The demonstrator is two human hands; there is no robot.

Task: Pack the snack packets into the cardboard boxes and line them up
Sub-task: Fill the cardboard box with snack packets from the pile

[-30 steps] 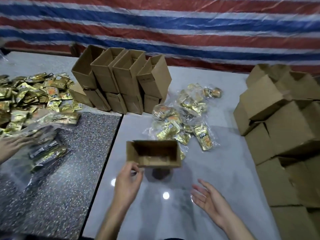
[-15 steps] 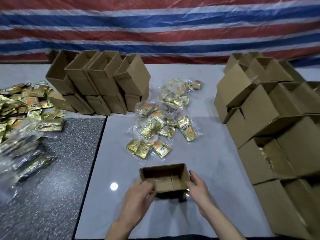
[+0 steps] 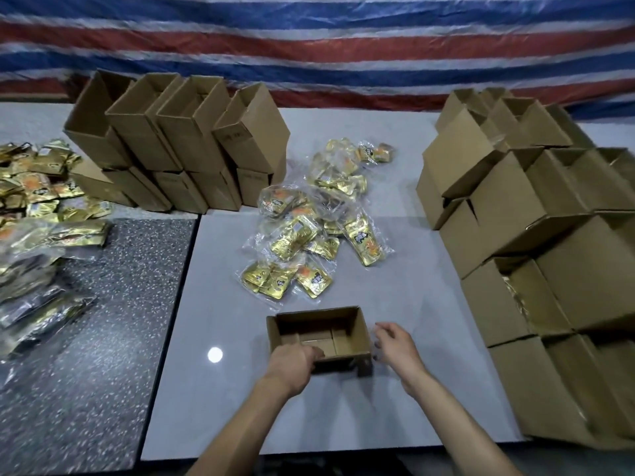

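An open, empty cardboard box [image 3: 319,319] stands on the grey table [image 3: 395,389] right in front of me. My left hand [image 3: 292,365] grips its near left wall, fingers curled over the rim. My right hand [image 3: 395,348] hovers just off the box's right side, fingers loosely bent and holding nothing. Behind the box lies a heap of gold snack packets [image 3: 309,235] in clear plastic bags.
Stacked open boxes [image 3: 178,142] stand at the back left. A larger pile of boxes [image 3: 549,252] fills the right side. More gold packets [image 3: 37,201] cover the left, partly on a dark speckled tabletop [image 3: 86,355]. A striped tarp hangs behind.
The box came down from in front of the packets to the table near me. My right hand touched its right side, then drew slightly away. My view turned right.
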